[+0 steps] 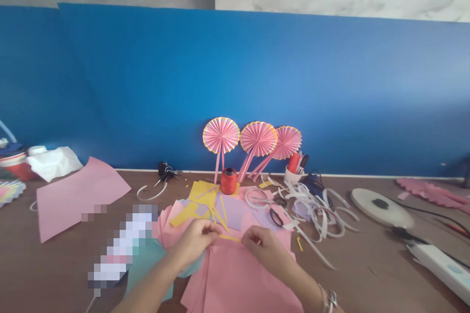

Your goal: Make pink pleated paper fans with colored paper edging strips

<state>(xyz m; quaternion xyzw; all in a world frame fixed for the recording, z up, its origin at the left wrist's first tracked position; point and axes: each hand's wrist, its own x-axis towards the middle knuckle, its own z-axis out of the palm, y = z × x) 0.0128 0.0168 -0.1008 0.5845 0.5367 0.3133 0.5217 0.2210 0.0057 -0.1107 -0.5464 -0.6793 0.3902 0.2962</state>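
Observation:
A narrow yellow paper strip point(229, 238) stretches between my two hands, just above the far edge of a pink paper sheet point(253, 279). My left hand point(198, 239) pinches its left end, fingers closed. At the other end, my right hand point(262, 242) grips the strip with thumb and fingers pressed together. Beyond the hands lie yellow paper pieces point(201, 193), lilac paper point(231, 210) and a red thread spool point(228, 182) standing upright. Scissors point(275, 210) with dark handles rest to the right of the lilac paper.
Three pleated paper fans point(221, 135) lean against the blue board point(183, 73). Curled white strips point(323, 220) and a pen cup point(293, 174) are at right, near a round pale disc point(382, 208) and a white power strip point(440, 269). Pink paper point(81, 195) and teal paper point(147, 264) lie left.

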